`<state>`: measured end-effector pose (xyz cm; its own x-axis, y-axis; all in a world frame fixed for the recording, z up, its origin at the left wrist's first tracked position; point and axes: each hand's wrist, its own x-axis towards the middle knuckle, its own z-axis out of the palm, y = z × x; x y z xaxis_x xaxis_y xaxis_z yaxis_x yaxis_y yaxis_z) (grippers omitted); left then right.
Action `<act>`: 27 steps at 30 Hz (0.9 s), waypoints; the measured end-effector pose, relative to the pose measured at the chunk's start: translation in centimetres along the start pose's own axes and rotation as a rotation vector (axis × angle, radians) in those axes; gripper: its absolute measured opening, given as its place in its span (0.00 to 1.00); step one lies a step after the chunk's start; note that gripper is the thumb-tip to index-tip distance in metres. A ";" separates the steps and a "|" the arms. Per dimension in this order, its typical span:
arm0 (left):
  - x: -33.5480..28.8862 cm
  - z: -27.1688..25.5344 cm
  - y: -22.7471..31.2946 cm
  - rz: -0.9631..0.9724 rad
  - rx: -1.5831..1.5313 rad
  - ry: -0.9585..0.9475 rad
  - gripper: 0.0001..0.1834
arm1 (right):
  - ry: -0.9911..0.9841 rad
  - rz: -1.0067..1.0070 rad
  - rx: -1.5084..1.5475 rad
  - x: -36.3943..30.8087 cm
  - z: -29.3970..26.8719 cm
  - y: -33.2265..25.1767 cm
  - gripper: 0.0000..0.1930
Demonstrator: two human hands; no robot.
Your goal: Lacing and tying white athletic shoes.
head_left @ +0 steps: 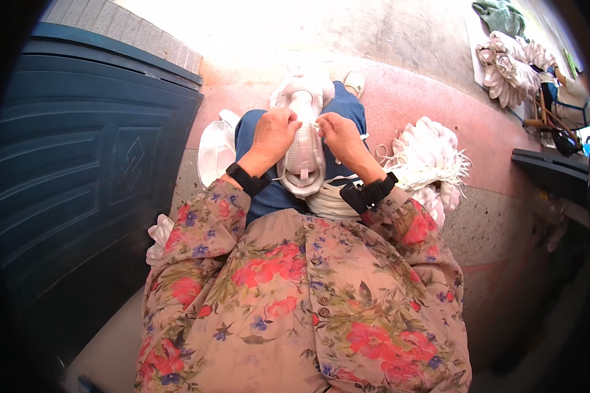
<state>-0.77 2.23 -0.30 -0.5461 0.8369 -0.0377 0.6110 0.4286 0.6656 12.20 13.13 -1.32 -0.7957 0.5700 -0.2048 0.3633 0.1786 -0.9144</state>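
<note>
A pale pink and white sneaker point(304, 157) rests on my lap between my knees, its heel with a pull tab toward me. My left hand point(275, 136) is closed in a pinch at the left of its lacing area. From the other side, my right hand point(343, 137) pinches a thin white shoelace point(317, 127) between thumb and forefinger. Both hands seem to hold the lace, though bright light blurs what is in the left fingertips. A bundle of white laces point(334, 203) lies on my lap below my right wrist.
A heap of white shoes or laces point(429, 157) lies on the floor at right. A white rounded object point(216, 150) stands by my left knee. A dark blue panelled door point(92, 157) is at left. More white shoes point(510, 69) and a dark ledge point(550, 171) are farther right.
</note>
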 end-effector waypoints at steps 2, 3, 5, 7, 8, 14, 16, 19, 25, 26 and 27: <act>-0.1 0.1 0.2 0.015 0.055 0.023 0.10 | 0.012 -0.039 -0.030 -0.2 0.3 -0.2 0.12; -0.2 0.1 0.4 -0.003 0.049 0.037 0.09 | 0.043 -0.071 -0.039 -0.3 0.5 -0.1 0.12; -0.3 0.1 0.5 -0.021 0.047 0.052 0.09 | 0.074 -0.105 -0.045 -0.2 0.5 -0.3 0.12; -0.3 0.0 0.8 -0.107 -0.024 0.053 0.09 | -0.022 -0.068 -0.162 -0.1 0.2 -0.5 0.11; -0.2 0.0 0.8 -0.107 -0.023 0.051 0.09 | -0.021 -0.067 -0.160 -0.1 0.2 -0.5 0.11; 0.1 0.1 0.7 -0.293 -0.167 -0.020 0.10 | 0.111 -0.177 -0.271 -0.1 0.6 -0.2 0.10; 0.0 0.0 0.6 -0.340 -0.295 -0.015 0.09 | 0.118 -0.188 -0.310 0.0 0.7 -0.7 0.09; 0.0 0.2 0.1 -0.366 -0.360 -0.016 0.09 | 0.085 -0.185 -0.452 0.0 0.6 -1.9 0.08; -0.4 -0.3 0.6 -0.318 -0.234 0.030 0.11 | 0.058 -0.461 -0.461 1.4 0.7 -1.2 0.05; -0.8 -0.3 0.3 -0.314 -0.233 0.031 0.11 | 0.062 -0.463 -0.462 1.4 0.8 -1.1 0.05; -1.3 -0.1 -0.2 -0.247 -0.233 0.066 0.11 | 0.087 -0.478 -0.462 1.4 0.9 -1.1 0.04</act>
<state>-0.21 0.99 -0.28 -0.7017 0.6905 -0.1757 0.3124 0.5198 0.7951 10.21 13.01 -0.97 -0.8858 0.4020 0.2319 0.1664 0.7415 -0.6500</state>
